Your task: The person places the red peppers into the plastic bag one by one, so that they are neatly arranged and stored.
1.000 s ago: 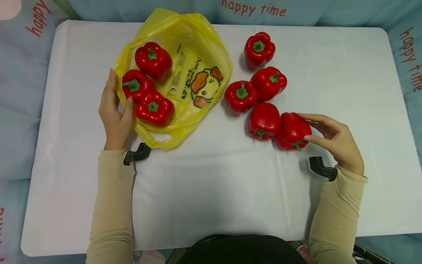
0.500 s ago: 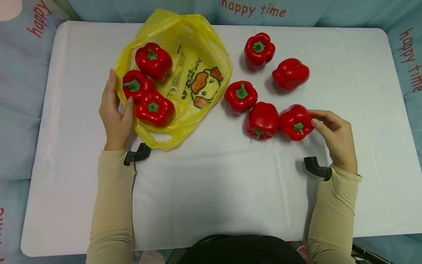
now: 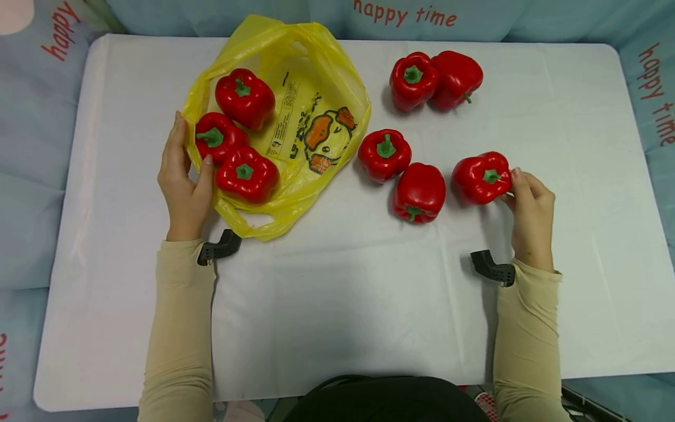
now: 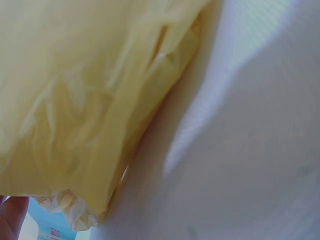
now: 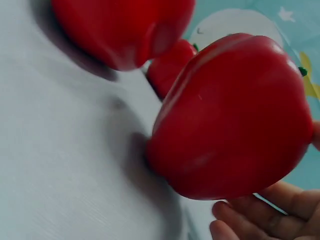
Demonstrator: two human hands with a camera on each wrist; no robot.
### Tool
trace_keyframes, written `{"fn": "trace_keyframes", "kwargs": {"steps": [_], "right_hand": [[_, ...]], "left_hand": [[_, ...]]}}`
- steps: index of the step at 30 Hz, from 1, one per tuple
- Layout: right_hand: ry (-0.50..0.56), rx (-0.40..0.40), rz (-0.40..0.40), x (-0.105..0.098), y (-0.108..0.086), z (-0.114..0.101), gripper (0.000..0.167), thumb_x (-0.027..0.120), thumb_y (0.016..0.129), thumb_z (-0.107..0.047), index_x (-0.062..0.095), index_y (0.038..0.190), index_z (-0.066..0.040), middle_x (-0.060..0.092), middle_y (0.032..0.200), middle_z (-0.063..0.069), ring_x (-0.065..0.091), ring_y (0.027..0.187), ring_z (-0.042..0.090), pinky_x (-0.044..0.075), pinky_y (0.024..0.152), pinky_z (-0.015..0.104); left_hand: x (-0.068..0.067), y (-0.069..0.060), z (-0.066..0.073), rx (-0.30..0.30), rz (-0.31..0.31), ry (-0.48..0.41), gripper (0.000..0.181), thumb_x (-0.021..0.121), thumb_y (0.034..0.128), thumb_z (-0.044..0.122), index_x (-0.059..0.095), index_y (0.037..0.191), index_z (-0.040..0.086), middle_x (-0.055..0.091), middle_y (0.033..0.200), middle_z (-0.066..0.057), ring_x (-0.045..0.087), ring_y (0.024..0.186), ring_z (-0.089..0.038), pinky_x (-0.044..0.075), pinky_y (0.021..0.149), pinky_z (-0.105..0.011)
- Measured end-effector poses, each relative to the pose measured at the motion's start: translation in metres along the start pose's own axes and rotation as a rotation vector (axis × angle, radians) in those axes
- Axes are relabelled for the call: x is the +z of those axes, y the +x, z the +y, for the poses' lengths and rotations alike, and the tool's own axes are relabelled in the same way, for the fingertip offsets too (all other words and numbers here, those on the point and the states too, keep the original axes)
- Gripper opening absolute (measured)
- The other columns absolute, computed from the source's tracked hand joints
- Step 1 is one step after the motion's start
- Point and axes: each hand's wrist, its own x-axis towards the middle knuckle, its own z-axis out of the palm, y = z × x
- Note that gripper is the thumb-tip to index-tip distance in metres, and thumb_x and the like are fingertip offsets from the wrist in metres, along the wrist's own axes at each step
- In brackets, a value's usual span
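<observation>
My left hand [image 3: 187, 184] grips the left rim of a yellow plastic bag [image 3: 327, 76], thumb over the edge and fingers outside. Three red bell peppers, one of them the nearest pepper [image 3: 248, 174], lie in the bag's open mouth. In the left wrist view the bag [image 4: 75, 115] covers most of the hand. On the right, my right hand [image 3: 532, 217] pinches the right side of a red bell pepper [image 3: 477, 179]. The right wrist view shows this pepper [image 5: 235, 120] from below, thumb at its right edge and fingers beneath; a gap from the table cannot be told.
Two bell peppers stand near the back edge, a left one [image 3: 413, 82] touching a tilted one [image 3: 457, 80]. Two more, a left pepper [image 3: 385, 155] and a stem-down-facing pepper [image 3: 419, 193], lie between bag and right hand. A white-covered table [image 3: 337, 316] bears everything; padded blue fabric [image 3: 295, 12] borders it.
One loose pepper has rolled toward the back and now touches the rear one. My right hand's pepper has turned and moved slightly back and right, apart from its neighbour. My left hand stays put.
</observation>
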Motion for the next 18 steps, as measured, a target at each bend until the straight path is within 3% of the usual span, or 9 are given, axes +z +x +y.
{"fn": "trace_keyframes", "kwargs": {"steps": [5, 9, 13, 18], "right_hand": [[-0.003, -0.064, -0.096, 0.0039, -0.0020, 0.0043, 0.023, 0.057, 0.093, -0.012, 0.067, 0.108, 0.004, 0.061, 0.110, 0.012, 0.055, 0.103, 0.020, 0.050, 0.086, 0.019], [-0.031, -0.112, -0.137, 0.0049, -0.0036, 0.0055, 0.025, 0.058, 0.093, -0.011, 0.067, 0.109, 0.006, 0.063, 0.110, 0.013, 0.058, 0.101, 0.021, 0.050, 0.087, 0.020], [-0.089, -0.112, -0.188, 0.0034, -0.0052, 0.0045, 0.026, 0.058, 0.094, -0.013, 0.066, 0.113, 0.003, 0.064, 0.111, 0.009, 0.058, 0.103, 0.019, 0.049, 0.088, 0.019], [-0.188, -0.077, -0.334, -0.0027, -0.0074, 0.0013, 0.039, 0.060, 0.088, -0.001, 0.057, 0.128, -0.001, 0.057, 0.124, 0.005, 0.051, 0.113, 0.018, 0.045, 0.090, 0.014]], "left_hand": [[-0.0001, -0.0004, -0.0011, -0.002, -0.001, -0.003, 0.050, 0.050, 0.0885, -0.003, 0.039, 0.136, -0.012, 0.039, 0.144, -0.019, 0.035, 0.135, -0.017, 0.032, 0.109, -0.031], [0.0001, -0.0003, -0.0016, 0.000, 0.000, -0.004, 0.050, 0.050, 0.0884, -0.002, 0.039, 0.136, -0.012, 0.039, 0.144, -0.018, 0.036, 0.135, -0.016, 0.032, 0.109, -0.031], [0.0003, -0.0004, -0.0009, -0.001, -0.001, -0.002, 0.050, 0.051, 0.0888, -0.002, 0.039, 0.136, -0.012, 0.039, 0.144, -0.018, 0.036, 0.134, -0.015, 0.032, 0.109, -0.031], [0.0001, -0.0005, 0.0004, -0.001, -0.002, 0.001, 0.050, 0.051, 0.0889, -0.002, 0.038, 0.136, -0.012, 0.039, 0.144, -0.019, 0.035, 0.135, -0.016, 0.032, 0.109, -0.031]]}}
